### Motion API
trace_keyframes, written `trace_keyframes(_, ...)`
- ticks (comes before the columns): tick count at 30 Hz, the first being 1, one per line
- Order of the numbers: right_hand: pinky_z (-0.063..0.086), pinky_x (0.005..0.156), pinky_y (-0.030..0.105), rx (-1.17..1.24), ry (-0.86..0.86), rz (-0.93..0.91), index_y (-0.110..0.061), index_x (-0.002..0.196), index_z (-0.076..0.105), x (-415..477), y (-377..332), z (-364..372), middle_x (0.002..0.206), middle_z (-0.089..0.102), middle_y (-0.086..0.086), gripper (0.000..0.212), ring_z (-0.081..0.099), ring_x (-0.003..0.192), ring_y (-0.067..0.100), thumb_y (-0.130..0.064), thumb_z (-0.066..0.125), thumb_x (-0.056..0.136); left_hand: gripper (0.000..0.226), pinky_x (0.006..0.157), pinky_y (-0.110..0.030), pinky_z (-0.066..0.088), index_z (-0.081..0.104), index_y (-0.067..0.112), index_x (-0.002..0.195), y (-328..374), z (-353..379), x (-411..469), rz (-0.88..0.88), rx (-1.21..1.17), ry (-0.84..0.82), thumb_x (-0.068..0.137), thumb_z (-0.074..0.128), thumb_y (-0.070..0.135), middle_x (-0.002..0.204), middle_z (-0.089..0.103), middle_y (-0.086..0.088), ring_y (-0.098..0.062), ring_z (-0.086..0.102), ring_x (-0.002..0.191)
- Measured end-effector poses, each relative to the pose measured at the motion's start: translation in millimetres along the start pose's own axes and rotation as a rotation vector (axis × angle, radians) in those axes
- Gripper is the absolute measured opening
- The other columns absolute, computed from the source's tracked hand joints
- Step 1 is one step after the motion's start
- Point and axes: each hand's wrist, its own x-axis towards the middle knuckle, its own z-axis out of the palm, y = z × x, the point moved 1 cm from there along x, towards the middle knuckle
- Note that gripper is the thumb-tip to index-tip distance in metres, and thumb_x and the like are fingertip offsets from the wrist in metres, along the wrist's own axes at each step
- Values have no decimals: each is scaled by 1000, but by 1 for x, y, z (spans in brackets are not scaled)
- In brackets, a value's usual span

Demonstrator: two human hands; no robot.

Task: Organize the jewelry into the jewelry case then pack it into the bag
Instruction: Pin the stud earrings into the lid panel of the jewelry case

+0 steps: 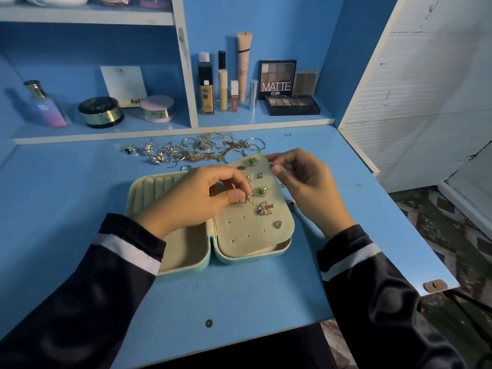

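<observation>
Our left hand (191, 201) has a tight grip on a small gold earring (249, 200), pinched between thumb and finger. It holds the earring low over the soft pad (247, 230), we think to push it into a hole. Our right hand (306, 182) pinches the pad's far edge and tips it up, maybe to reach behind. The pad lies in the open case (186, 251) on the surface (80, 195). More jewelry (202, 150) waits in a pile just behind.

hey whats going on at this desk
A person is filling an open jewelry case on a blue desk. The left hand pinches a small earring at the earring panel, which the right hand holds by its top edge. Several earrings sit on the panel; a jewelry pile lies behind the case.
</observation>
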Motion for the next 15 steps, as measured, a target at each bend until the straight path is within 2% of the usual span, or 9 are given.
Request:
trace_keyframes(9, 52, 89, 32, 41, -9, 5, -2, 89, 61, 0, -1, -1, 108, 70, 10, 4, 66, 102, 22, -5, 62, 92, 15, 80, -15, 50, 70, 26, 90, 0, 2, 1, 21, -38, -25, 88, 69, 11, 91, 70, 12, -4, 65, 86)
trace_keyframes(15, 50, 83, 27, 45, -9, 6, -1, 90, 60, 0, -1, 0, 107, 70, 11, 3, 67, 99, 18, -2, 62, 92, 17, 76, -10, 46, 69, 29, 91, 2, 3, 0, 18, -24, -15, 89, 68, 12, 93, 69, 15, 0, 64, 87)
